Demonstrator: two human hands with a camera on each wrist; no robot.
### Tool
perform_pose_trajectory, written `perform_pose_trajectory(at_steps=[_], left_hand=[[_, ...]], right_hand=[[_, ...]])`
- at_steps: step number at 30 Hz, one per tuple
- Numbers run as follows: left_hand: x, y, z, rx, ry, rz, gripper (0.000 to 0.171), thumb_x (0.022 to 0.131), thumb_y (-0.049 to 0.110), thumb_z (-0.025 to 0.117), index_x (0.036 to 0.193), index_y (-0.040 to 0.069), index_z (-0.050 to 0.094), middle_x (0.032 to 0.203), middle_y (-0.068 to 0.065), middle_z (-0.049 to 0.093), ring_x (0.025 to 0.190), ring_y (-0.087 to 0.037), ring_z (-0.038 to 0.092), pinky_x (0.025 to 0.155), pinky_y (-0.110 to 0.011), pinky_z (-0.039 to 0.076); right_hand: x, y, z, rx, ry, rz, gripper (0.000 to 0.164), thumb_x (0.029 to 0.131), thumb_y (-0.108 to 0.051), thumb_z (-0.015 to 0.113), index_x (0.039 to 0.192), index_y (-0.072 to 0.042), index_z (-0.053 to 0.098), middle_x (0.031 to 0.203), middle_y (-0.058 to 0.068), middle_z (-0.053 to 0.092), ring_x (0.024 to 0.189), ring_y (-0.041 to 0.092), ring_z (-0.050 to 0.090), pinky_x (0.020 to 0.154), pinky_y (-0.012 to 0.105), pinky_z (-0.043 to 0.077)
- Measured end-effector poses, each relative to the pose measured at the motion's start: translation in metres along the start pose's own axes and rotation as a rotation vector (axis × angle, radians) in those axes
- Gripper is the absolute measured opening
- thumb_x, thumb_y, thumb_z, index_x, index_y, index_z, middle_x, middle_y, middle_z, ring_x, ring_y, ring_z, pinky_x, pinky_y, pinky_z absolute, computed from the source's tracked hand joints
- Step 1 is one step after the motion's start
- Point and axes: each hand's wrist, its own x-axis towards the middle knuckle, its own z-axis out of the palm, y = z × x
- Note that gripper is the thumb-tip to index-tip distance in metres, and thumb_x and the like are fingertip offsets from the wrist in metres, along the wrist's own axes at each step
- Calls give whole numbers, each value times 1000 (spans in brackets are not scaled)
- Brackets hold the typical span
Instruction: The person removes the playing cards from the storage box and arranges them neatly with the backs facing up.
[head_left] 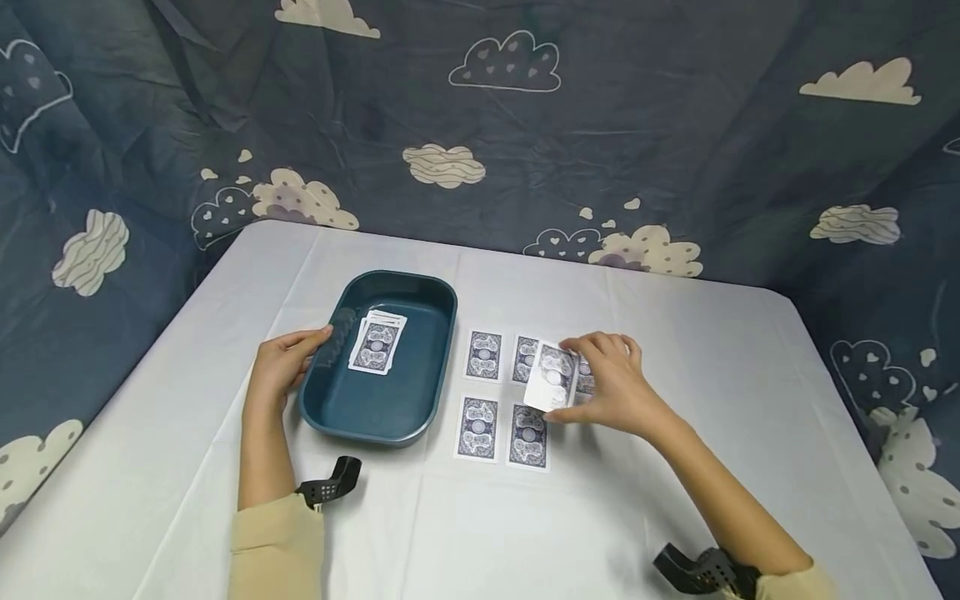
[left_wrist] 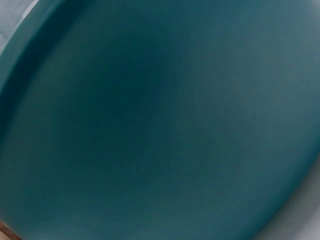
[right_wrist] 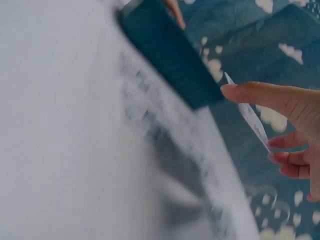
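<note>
At the head view's left, my left hand [head_left: 281,367] grips the left rim of a dark teal tray [head_left: 431,425]. Inside it lies a small stack of playing cards [head_left: 377,343], the top one back up. My right hand [head_left: 615,387] pinches a single playing card [head_left: 553,377] by its edges, thumb at the near end and fingertips at the far end. This card is raised and tilted, overlapping the cards behind it. In the right wrist view it shows nearly edge-on between thumb [right_wrist: 250,93] and fingers. The teal tray fills the left wrist view.
Several patterned card backs lie in two rows right of the tray, including a far-left card [head_left: 483,356], a near-left card [head_left: 477,427] and a near-right card [head_left: 528,437]. A white cloth [head_left: 480,533] covers the table. Behind hangs a dark curtain [head_left: 637,142] with clouds.
</note>
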Motion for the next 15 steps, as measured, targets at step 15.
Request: perform_pose_trajectory(at_steps=[15], left_hand=[[-2,1,1,-18,-27,4,65,79,46,70,123,1,57,71,18,63,66,0,64,60,-19,52]], right_hand=[[-68,35,24,-101,-165,44,90,48,-57,84,118,-9,56,113,11,53,109,36,45,97,66,13]])
